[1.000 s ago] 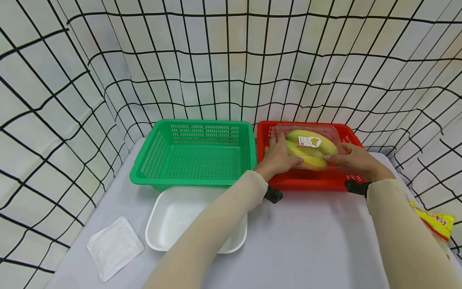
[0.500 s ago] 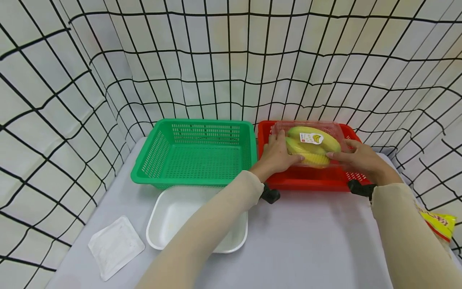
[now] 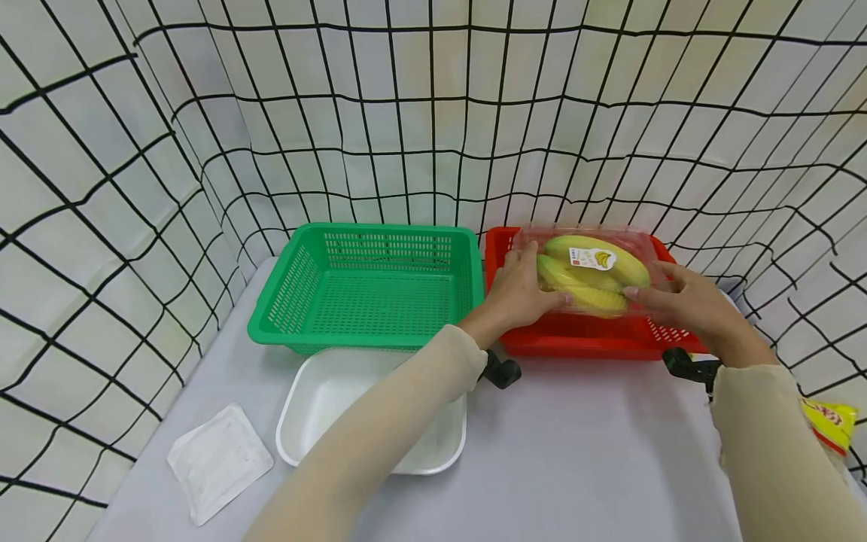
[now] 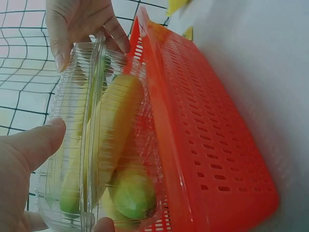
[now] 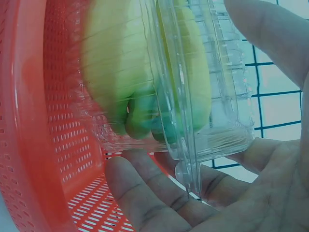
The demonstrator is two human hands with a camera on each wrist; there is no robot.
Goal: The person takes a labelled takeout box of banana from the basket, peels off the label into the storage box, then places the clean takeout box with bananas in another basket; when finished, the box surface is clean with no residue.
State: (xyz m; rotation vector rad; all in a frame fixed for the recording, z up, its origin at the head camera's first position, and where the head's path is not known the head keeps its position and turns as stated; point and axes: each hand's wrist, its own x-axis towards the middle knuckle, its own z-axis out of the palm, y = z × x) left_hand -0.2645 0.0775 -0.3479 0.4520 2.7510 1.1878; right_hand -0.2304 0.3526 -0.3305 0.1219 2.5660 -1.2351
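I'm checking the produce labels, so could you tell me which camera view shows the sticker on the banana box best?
The head view: the white sticker faces the camera on top of the clear banana box. The left wrist view shows only the box's side, with no sticker visible; the right wrist view shows its blurred end, also without it.

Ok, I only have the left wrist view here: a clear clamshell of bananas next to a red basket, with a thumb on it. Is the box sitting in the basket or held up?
Observer: Held up. In the head view the clamshell of bananas is above the red basket, the left hand at one end and the right hand at the other.
Operator: How does the right hand hold it?
Observer: In the right wrist view its fingers curl under the box's end, thumb over the top.
Operator: Anything else on the table?
Observer: A green basket left of the red one, with a white tray in front of it.
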